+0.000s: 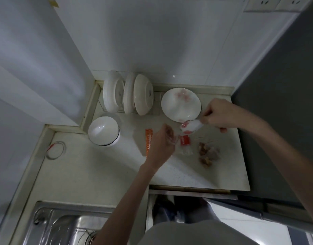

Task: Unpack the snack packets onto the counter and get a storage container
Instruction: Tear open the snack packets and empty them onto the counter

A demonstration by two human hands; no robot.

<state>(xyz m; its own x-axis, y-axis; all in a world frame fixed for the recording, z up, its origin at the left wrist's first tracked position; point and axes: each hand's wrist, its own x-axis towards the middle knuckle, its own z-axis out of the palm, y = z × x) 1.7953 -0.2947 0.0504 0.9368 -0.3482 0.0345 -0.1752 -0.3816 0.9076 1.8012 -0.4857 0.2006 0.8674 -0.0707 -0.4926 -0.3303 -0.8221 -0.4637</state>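
Observation:
My right hand [216, 115] pinches a white and red snack packet [190, 127] just above the counter [99, 170], beside the flowered plate. My left hand [162, 144] grips the mouth of a clear plastic bag with an orange strip [148, 142], fingers curled round the plastic. A small clear packet with a red label [185, 144] lies on the counter between my hands. Brown snack packets [208, 154] lie to its right. No storage container is in sight.
A white plate with pink flowers [180, 103] leans at the back. Plates stand in a rack [127, 94] in the corner, with a white bowl [103, 129] in front. A wire ring [56, 149] lies left, a steel sink [63, 225] below, a dark appliance [276, 121] right.

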